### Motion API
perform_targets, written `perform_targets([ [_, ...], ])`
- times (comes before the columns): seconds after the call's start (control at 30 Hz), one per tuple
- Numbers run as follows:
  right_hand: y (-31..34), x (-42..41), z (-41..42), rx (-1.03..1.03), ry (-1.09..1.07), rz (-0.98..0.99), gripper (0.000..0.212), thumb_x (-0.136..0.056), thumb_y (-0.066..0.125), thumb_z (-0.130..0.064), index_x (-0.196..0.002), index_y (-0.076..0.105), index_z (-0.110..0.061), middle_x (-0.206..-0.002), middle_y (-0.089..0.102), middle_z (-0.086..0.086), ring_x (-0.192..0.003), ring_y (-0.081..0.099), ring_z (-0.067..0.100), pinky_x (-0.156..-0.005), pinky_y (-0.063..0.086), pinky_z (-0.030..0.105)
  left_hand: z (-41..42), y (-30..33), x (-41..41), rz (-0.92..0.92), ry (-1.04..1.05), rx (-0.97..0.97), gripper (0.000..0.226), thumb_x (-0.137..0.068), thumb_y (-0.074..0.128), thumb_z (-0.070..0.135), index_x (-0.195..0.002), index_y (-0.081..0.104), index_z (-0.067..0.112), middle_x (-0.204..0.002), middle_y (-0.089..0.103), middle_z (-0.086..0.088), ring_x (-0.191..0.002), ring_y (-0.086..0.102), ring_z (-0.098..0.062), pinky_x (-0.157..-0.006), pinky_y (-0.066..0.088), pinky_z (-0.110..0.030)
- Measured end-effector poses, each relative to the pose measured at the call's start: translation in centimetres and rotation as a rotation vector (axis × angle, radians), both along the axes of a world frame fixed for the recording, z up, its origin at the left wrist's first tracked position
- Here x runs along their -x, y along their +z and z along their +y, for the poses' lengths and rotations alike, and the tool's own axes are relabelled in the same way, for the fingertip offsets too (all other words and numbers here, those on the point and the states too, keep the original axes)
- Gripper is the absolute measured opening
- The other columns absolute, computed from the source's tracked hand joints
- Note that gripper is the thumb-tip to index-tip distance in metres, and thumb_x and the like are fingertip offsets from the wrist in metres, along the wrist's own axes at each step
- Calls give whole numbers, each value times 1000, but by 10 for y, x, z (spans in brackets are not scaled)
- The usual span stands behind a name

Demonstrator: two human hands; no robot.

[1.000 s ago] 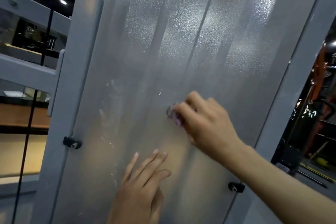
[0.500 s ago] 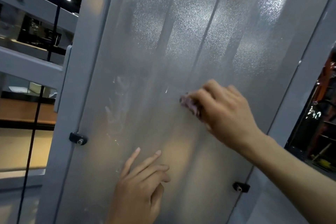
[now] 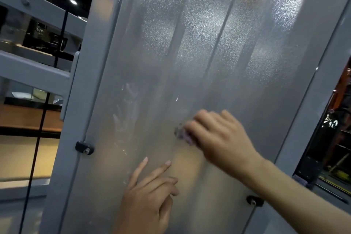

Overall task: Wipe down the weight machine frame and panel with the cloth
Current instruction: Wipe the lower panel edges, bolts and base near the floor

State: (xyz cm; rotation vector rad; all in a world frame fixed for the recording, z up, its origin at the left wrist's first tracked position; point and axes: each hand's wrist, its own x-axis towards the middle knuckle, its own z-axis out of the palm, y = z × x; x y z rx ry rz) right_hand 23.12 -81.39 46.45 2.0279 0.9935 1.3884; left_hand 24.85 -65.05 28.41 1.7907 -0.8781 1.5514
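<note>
No readable writing anywhere. My right hand [image 3: 218, 138] pinches the cloth [image 3: 183, 135] mid-panel [image 3: 209, 43]; left hand [image 3: 148, 194] fingers loose near the bottom edge. Dim gym around.

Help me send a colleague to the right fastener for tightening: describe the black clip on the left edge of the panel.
Find the big frosted panel of the machine. Follow its left edge down along the grey frame post to the small black clip with a silver screw head. A second clip sits lower, on the right edge under the forearm.
</note>
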Motion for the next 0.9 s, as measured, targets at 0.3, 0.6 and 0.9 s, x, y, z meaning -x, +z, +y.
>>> perform_targets([
  [0.3,19,-7,17,-379,24,10,16,-86,68,-15,-102,70,-16,-95,58,7,-69,45,27,-60,42,38,2,2,0,-24,5,4,30,-78,49,8,-66,69,27,-95,74,23,-125,61,-3,-103,43,-43],
  [0.6,30,-7,19,-83,-9,-26,4,-93,69,-20,-92,66,-17,-88,56,7,-68,53,32,-60,41,42,4,2,2,9,-22,-5,29,-77,48,9,-70,69,28,-97,73,23,-126,60,-1,-103,43,-42],
  [0.9,5,-8,39,-170,27,61,6,-90,65,-16,-95,68,-17,-89,55,7,-67,49,31,-59,40,41,9,1,1,44,-23,15,31,-75,48,7,-71,70,28,-104,73,22,-127,59,0,-104,42,-42],
])
